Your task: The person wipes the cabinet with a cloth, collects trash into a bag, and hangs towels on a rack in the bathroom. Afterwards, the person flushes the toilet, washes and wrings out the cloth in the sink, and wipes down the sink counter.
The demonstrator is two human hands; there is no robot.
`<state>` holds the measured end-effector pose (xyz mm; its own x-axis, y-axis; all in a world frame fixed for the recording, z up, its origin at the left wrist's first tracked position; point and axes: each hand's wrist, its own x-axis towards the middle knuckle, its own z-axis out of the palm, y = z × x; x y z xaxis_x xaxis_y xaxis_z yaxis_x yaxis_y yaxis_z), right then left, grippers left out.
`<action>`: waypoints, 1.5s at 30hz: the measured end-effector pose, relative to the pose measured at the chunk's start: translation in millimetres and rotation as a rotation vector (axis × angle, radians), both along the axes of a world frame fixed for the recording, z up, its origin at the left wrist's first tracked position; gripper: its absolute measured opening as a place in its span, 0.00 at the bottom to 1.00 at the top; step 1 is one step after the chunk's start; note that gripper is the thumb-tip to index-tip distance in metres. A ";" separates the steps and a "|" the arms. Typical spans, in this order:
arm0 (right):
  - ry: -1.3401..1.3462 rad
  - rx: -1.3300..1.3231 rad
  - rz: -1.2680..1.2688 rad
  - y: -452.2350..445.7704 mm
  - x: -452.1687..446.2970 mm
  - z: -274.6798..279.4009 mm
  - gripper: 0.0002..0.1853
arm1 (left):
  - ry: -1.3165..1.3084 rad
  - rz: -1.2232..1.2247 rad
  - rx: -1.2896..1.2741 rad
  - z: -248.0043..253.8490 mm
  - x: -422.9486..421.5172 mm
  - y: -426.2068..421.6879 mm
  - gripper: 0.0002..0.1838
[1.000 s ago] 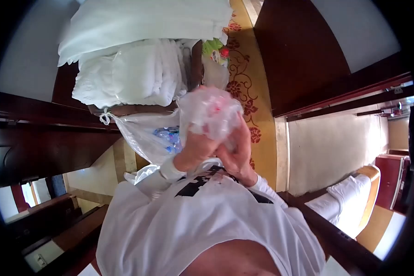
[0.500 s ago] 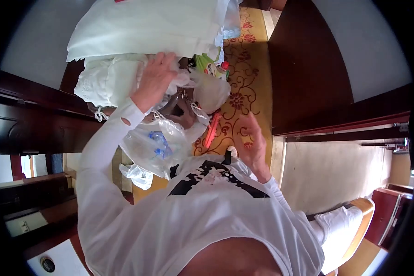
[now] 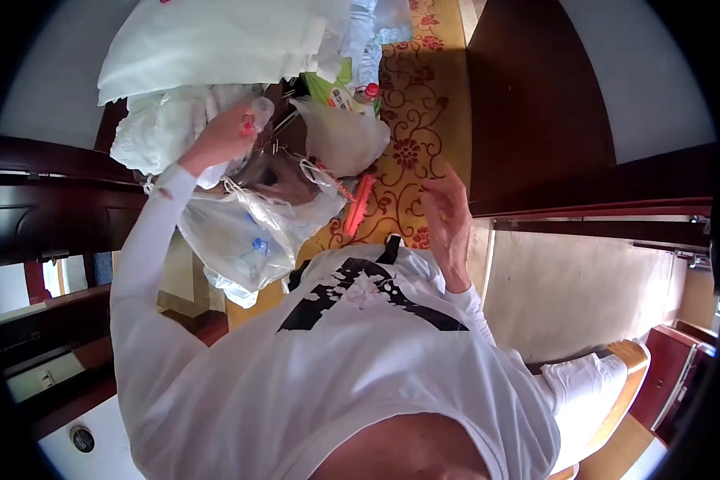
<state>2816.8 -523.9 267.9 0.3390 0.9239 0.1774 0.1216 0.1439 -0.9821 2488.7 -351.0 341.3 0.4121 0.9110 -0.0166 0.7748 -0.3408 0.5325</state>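
Head view: left hand's (image 3: 216, 144) grip is closed round clear-and-red plastic (image 3: 262, 110), just beyond the clear bag (image 3: 216, 232), probably tied so it hangs open; right hand (image 3: 450, 212)'s empty, right of it.

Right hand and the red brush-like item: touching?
Apart. The head view shows patterned carpet in the gap between the right hand and the red brush-like item.
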 end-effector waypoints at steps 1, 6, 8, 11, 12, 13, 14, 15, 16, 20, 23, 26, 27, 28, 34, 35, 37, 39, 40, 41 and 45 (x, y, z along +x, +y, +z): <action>-0.005 -0.007 0.010 -0.3 4.3 -1.8 0.25 | -0.472 0.127 -0.362 2.5 -3.2 -2.5 0.17; -0.026 -0.045 0.052 4.5 22.9 -12.3 0.24 | -0.320 0.054 -0.471 6.5 -5.8 -6.7 0.31; -0.035 -0.083 0.078 8.3 29.8 -12.2 0.23 | -0.341 0.212 -0.592 12.5 1.3 -7.3 0.39; 0.036 -0.058 0.092 14.8 34.1 -18.2 0.21 | -0.395 0.390 -0.725 6.5 3.1 -2.2 0.50; 0.035 -0.059 0.099 14.8 34.5 -21.7 0.21 | -0.422 0.478 -0.689 7.1 7.7 -5.0 0.51; 0.049 -0.046 0.101 15.0 33.7 -25.9 0.21 | -0.448 0.563 -0.650 7.2 10.0 -5.8 0.52; 0.061 -0.031 0.100 15.5 33.6 -27.7 0.20 | -0.453 0.565 -0.648 2.7 5.1 -0.6 0.52; 0.055 -0.029 0.103 15.2 33.4 -26.9 0.20 | -0.447 0.507 -0.738 -5.4 -3.4 8.5 0.52; 0.052 -0.045 0.110 12.9 33.0 -25.1 0.20 | -0.440 0.446 -0.828 -14.0 -8.4 13.2 0.52; 0.092 -0.142 0.197 1.3 39.1 -26.0 0.21 | -0.636 0.471 -0.781 -17.0 24.3 -0.9 0.52; 0.122 -0.098 0.188 -2.2 39.3 -31.2 0.21 | -0.795 0.509 -0.897 -16.7 30.6 -5.9 0.45; 0.024 -0.158 0.212 -6.8 49.3 -39.6 0.21 | -0.704 0.470 -0.405 -33.6 33.0 -4.8 0.41; 0.013 -0.147 0.235 -5.2 49.1 -39.3 0.21 | -0.720 0.487 -0.387 -21.0 40.9 -9.5 0.41; 0.029 -0.157 0.247 -5.9 47.1 -38.7 0.21 | -0.664 0.462 -0.414 -6.0 47.8 -16.1 0.39; 0.046 -0.155 0.439 -8.6 22.3 -25.0 0.20 | -0.206 0.603 -0.197 -30.5 55.6 -15.3 0.31; 0.026 -0.146 0.429 -8.1 20.2 -30.2 0.19 | -0.169 0.696 -0.033 -31.5 64.5 -26.1 0.28; 0.028 -0.133 0.464 -8.8 8.6 -29.6 0.19 | 0.133 0.718 0.175 -50.9 75.0 -43.3 0.24; 0.010 -0.173 0.569 -14.2 -9.2 -19.0 0.19 | 0.057 0.674 0.622 -18.3 102.6 -117.5 0.23; -0.003 -0.178 0.641 -18.4 -19.1 -18.6 0.19 | 0.043 0.575 0.856 -46.1 103.7 -127.7 0.24; -0.011 -0.203 0.682 -21.3 -31.0 -19.4 0.17 | -0.294 0.527 0.829 -67.1 109.4 -145.7 0.24; -0.162 -0.255 0.902 -40.5 -93.4 -21.3 0.12 | -0.453 0.466 0.423 -114.9 81.2 -275.6 0.14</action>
<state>2723.4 -564.4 246.6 -0.5320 0.8426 -0.0833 0.2067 0.0338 -0.9778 2569.9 -626.6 226.4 -0.1317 0.8831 0.4504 0.6259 -0.2783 0.7286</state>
